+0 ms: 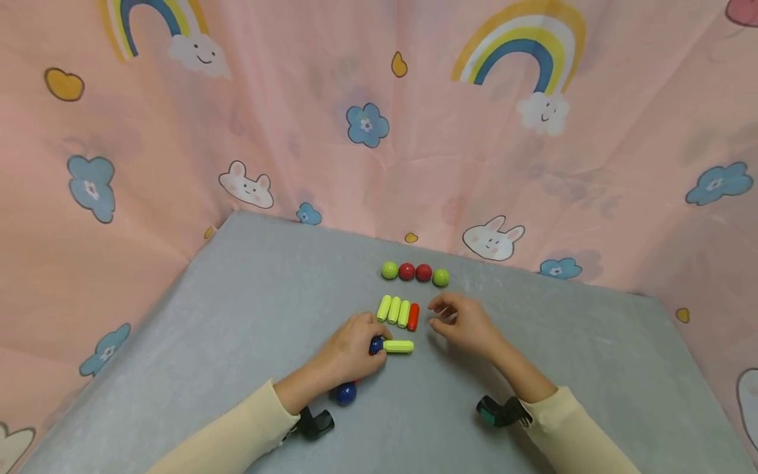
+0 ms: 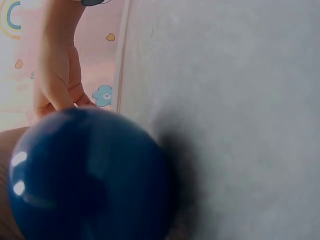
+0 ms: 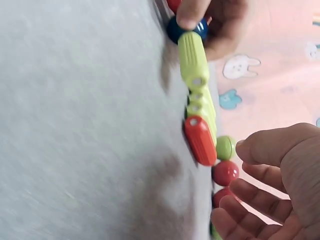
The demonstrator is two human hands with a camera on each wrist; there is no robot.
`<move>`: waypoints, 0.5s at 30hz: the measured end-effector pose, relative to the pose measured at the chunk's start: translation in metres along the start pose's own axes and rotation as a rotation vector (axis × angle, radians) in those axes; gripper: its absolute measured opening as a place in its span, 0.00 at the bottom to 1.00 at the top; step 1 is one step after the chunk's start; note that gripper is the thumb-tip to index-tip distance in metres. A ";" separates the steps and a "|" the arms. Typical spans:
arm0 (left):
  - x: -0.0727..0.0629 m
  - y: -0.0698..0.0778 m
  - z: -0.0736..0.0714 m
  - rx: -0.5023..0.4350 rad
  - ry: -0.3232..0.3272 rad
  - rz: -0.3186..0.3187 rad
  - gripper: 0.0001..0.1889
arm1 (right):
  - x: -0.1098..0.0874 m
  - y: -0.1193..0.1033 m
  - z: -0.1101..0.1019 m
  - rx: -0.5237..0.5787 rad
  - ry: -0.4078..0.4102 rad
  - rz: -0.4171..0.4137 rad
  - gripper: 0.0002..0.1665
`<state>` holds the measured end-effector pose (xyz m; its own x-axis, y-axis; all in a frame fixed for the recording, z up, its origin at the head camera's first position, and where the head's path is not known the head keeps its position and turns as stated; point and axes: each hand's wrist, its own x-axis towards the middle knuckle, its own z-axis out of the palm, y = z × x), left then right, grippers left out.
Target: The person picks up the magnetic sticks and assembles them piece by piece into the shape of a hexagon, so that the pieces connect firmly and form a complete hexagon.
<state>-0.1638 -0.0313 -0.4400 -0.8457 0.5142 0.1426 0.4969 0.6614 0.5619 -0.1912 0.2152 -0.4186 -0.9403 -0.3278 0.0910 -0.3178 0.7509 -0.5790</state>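
Observation:
My left hand (image 1: 354,349) pinches a dark blue ball (image 1: 376,345) between thumb and fingers. From that ball a yellow-green ridged rod (image 1: 399,346) sticks out to the right. A second blue ball (image 1: 345,393) lies near the left wrist and looms large in the left wrist view. A bit of red shows beside each blue ball; the left hand hides most of it. My right hand (image 1: 468,324) hovers with loosely bent fingers and holds nothing. It is nearest to the red rod (image 1: 413,317), which lies beside several yellow-green rods (image 1: 393,310).
Behind the rods stands a row of balls: a green ball (image 1: 389,270), two red balls (image 1: 406,272) and another green ball (image 1: 441,277). All lie on a grey tabletop (image 1: 284,276). A pink patterned curtain (image 1: 414,171) hangs around the back and sides.

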 end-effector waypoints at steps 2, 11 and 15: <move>-0.001 0.000 0.000 -0.012 0.003 -0.004 0.11 | 0.003 0.002 -0.002 -0.008 0.013 0.014 0.13; -0.003 -0.003 0.002 -0.038 0.005 -0.021 0.10 | 0.022 0.012 -0.009 -0.041 0.088 0.083 0.17; -0.002 -0.004 0.001 -0.027 0.019 -0.006 0.10 | 0.032 0.017 -0.014 -0.071 0.107 0.144 0.18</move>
<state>-0.1640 -0.0339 -0.4433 -0.8523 0.4997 0.1547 0.4868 0.6494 0.5843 -0.2282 0.2253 -0.4145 -0.9830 -0.1543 0.0993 -0.1835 0.8256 -0.5336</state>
